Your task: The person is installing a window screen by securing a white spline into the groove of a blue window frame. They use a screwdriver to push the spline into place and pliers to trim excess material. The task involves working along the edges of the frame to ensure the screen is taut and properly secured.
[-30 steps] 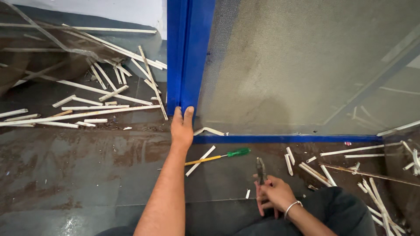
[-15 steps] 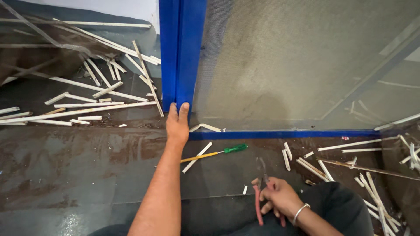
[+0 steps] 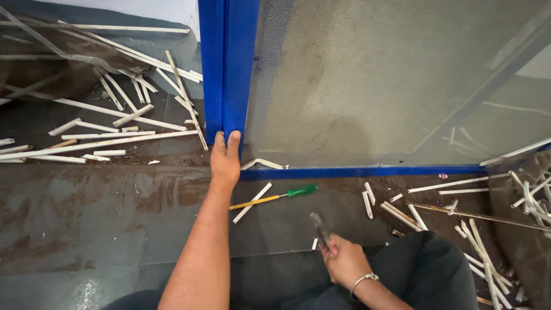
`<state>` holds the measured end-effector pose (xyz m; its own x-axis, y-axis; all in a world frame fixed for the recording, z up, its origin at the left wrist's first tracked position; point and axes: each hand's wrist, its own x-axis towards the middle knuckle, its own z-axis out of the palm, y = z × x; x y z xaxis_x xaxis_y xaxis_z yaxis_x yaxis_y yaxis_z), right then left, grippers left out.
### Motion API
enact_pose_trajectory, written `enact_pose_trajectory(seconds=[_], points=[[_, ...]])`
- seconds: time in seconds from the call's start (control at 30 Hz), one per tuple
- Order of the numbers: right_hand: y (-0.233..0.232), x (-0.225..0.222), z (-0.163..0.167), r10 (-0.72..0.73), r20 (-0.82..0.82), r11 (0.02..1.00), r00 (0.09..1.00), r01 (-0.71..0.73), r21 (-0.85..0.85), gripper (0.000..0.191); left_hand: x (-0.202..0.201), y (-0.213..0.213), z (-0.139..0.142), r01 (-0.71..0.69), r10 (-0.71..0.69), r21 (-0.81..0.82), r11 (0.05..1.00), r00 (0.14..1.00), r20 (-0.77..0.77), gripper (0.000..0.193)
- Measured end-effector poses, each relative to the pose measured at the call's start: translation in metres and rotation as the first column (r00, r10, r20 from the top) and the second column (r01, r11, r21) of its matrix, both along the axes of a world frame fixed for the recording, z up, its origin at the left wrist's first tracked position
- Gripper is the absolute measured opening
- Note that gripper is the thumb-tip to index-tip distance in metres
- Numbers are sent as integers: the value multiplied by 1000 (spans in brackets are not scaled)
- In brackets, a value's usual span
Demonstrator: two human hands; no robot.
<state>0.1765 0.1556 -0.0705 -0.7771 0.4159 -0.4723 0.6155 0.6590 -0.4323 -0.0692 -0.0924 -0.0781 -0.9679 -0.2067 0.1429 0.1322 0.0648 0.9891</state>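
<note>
Blue frame (image 3: 229, 69) of a mesh screen stands upright on the dark floor (image 3: 86, 218), its corner post straight ahead of you and its bottom rail running off to your right. Your left hand (image 3: 225, 161) is pressed against the foot of that post, fingers curled onto the blue edge, gripping it. Grey mesh (image 3: 367, 86) fills the frame to the right of the post. Your right hand (image 3: 344, 264) sits low near your knee, clenched around a dark metal tool (image 3: 320, 227) whose tip points up toward the rail; you cannot tell exactly what kind of tool it is. A bangle rings that wrist. Between your two hands a screwdriver (image 3: 275, 196) with a green handle and yellow shaft lies flat on the floor, just below the rail and touched by neither hand. White strips (image 3: 115, 123) lie scattered in a heap left of the post, and more are strewn on your right.
</note>
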Motion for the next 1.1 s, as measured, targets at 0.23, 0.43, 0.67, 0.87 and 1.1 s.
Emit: enact_pose_trajectory(seconds=[0.23,0.43,0.67,0.87,1.1], points=[[25,-3,0,-19,244,968,970,78,-238,14,-4,1,-5,-60,57,-38,997,995,-77,61],[5,-31,22,-109,272,731,956,263,-630,31,-4,0,-7,-30,30,-2,1000,999,-22,60],[-31,-101,20,71,413,414,908,350,-840,36,-6,-1,-11,-9,9,-8,1000,1000,8,57],[-36,-149,11,207,416,437,886,296,-849,35,-11,3,-27,-61,59,-61,996,998,-36,62],[-41,-178,18,307,485,501,818,295,-814,33,-11,4,-32,-53,54,-30,998,998,41,76]])
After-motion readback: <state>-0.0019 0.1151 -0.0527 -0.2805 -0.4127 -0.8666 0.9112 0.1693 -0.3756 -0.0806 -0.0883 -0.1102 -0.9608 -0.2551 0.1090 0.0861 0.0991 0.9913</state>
